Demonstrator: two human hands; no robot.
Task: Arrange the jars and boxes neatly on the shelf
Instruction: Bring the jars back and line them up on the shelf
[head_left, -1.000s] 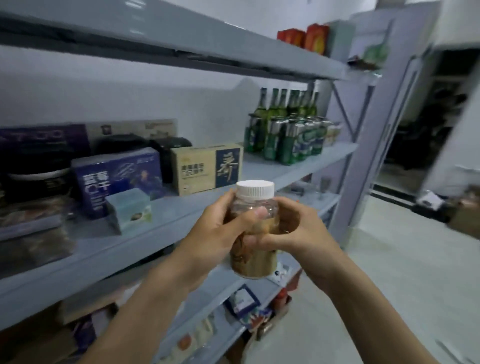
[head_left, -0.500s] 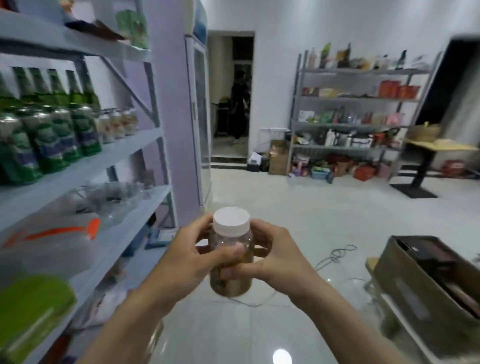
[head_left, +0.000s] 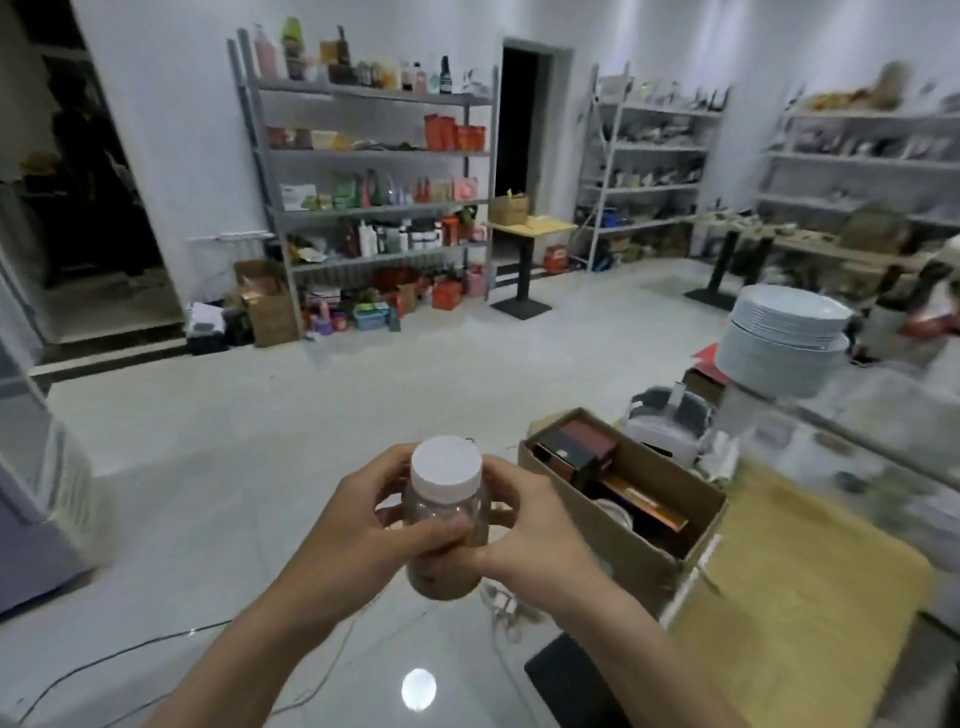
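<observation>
You hold one clear plastic jar (head_left: 445, 519) with a white screw cap in front of your chest, above the tiled floor; it is not on any shelf, so treat this item as not yet placed. The jar stands upright and shows a brownish content in its lower part. An open cardboard box (head_left: 639, 540) sits just beside your hands on a yellow-topped table (head_left: 810, 597), and it contains several flat boxed items, so judge that more stock remains to be arranged. The metal shelving unit (head_left: 374, 208) against the far wall is well apart from you, and which shelf is the intended one cannot be told from this view. Your left hand (head_left: 358, 525) wraps the jar from the left, its thumb lying across the front of the body. Your right hand (head_left: 524, 530) wraps it from the right, fingers curled behind and the thumb meeting the left thumb low on the front. Both forearms reach forward, converging on the jar.
</observation>
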